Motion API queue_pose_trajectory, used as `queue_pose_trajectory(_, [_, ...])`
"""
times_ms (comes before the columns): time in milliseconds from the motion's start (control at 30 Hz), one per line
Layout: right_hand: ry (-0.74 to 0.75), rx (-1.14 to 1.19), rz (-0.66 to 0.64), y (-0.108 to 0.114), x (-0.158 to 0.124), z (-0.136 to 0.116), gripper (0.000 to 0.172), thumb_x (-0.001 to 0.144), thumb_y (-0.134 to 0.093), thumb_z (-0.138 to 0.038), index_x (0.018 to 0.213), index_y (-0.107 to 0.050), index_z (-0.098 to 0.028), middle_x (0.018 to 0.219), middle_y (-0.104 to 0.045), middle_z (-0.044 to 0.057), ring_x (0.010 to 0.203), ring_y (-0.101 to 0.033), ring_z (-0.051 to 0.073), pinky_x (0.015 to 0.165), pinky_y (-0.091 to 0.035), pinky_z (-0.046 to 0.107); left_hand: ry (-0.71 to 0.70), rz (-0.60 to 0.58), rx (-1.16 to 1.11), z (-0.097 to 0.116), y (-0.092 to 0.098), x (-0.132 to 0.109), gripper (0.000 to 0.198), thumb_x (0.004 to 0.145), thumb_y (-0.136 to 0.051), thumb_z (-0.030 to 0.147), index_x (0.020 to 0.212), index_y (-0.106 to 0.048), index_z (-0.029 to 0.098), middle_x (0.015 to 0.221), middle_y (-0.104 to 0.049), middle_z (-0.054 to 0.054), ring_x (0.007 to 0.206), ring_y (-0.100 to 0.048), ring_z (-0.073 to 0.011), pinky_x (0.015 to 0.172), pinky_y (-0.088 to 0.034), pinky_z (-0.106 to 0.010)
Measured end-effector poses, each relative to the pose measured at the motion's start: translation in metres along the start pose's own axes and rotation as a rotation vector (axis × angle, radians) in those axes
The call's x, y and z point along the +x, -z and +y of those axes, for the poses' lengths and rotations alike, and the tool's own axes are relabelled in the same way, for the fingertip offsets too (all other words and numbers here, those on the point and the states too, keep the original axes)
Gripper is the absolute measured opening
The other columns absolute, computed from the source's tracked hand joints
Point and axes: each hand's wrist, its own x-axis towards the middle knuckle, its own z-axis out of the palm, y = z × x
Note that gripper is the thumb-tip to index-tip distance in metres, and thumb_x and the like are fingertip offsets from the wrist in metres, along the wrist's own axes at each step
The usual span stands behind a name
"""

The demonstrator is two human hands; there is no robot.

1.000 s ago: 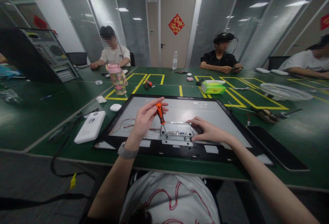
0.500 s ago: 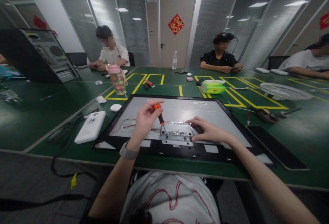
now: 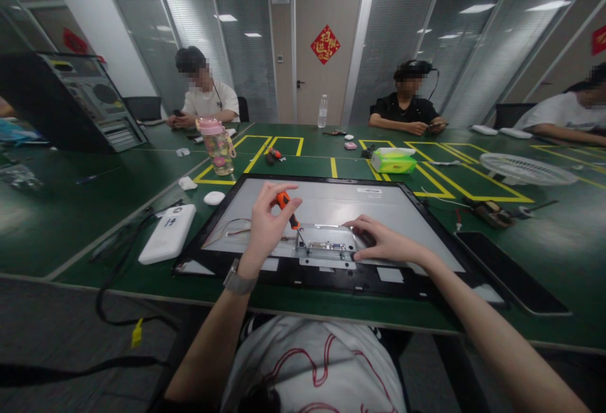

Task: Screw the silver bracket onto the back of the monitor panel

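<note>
Between the thumb and fingers of my left hand (image 3: 267,220) is an orange and black screwdriver (image 3: 288,209). Its shaft slants down to the left part of a metal bracket (image 3: 326,236), close to the row of connectors (image 3: 326,246). My right hand (image 3: 379,240) grips the bracket's right edge, thumb in front and fingers behind; a dark gap shows under the palm. The bracket lies on the silver back of a black-framed display panel (image 3: 331,201), flat on the table. Thin wires (image 3: 231,227) run along the panel's left side.
Left of the panel are a white power bank (image 3: 167,234), a white rounded case (image 3: 214,198) and a pink-lidded bottle (image 3: 218,154). A black phone-like slab (image 3: 509,271) lies at the right. Beyond are a green tissue pack (image 3: 392,160), pliers (image 3: 272,155) and seated people across the table (image 3: 265,129).
The screwdriver's handle leans further left, and my left thumb and fingers have shifted around it. My right hand stays on the bracket.
</note>
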Motion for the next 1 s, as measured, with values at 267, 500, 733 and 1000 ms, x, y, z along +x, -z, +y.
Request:
queue_pose_trajectory(267, [0.006,-0.012,0.004,-0.0005,0.0007,0.0015,0.072,0.074,-0.073,-0.058,0.132,-0.055,-0.022,0.106,-0.051,0.007,0.1,-0.053,0.026,0.091,-0.046,0.04,0.131,-0.118,-0.279,-0.0016,-0.0002,-0.0006,0.034,0.084,-0.067,0.032,0.116,-0.067,0.019,0.09,-0.067,-0.003,0.075,-0.064,-0.0127,0.073,-0.053,-0.025])
queue_pose_trajectory(500, [-0.001,-0.013,-0.004,0.0003,0.001,0.0005,0.071,0.074,-0.072,-0.059,0.132,-0.055,-0.024,0.105,-0.05,0.006,0.098,-0.054,0.025,0.087,-0.047,0.039,0.168,-0.239,-0.402,-0.0028,0.002,-0.0015,0.037,0.094,-0.054,0.035,0.127,-0.063,0.022,0.105,-0.07,-0.008,0.088,-0.067,-0.0166,0.081,-0.054,-0.03])
queue_pose_trajectory(733, [-0.011,-0.01,-0.002,0.0006,-0.0003,-0.0017,0.072,0.074,-0.072,-0.06,0.133,-0.055,-0.024,0.106,-0.05,0.006,0.1,-0.054,0.026,0.09,-0.047,0.04,0.093,-0.156,-0.282,-0.003,0.0014,0.0001,0.029,0.089,-0.06,0.03,0.116,-0.07,0.022,0.094,-0.067,-0.005,0.085,-0.063,-0.014,0.079,-0.052,-0.026])
queue_pose_trajectory(1000, [-0.001,-0.005,-0.004,0.0004,0.0004,-0.0006,0.071,0.074,-0.072,-0.06,0.133,-0.054,-0.025,0.105,-0.049,0.006,0.1,-0.053,0.026,0.092,-0.046,0.041,0.099,-0.05,-0.132,-0.0022,0.0023,0.0015,0.027,0.083,-0.067,0.031,0.107,-0.072,0.018,0.094,-0.067,-0.004,0.083,-0.063,-0.0137,0.074,-0.052,-0.024])
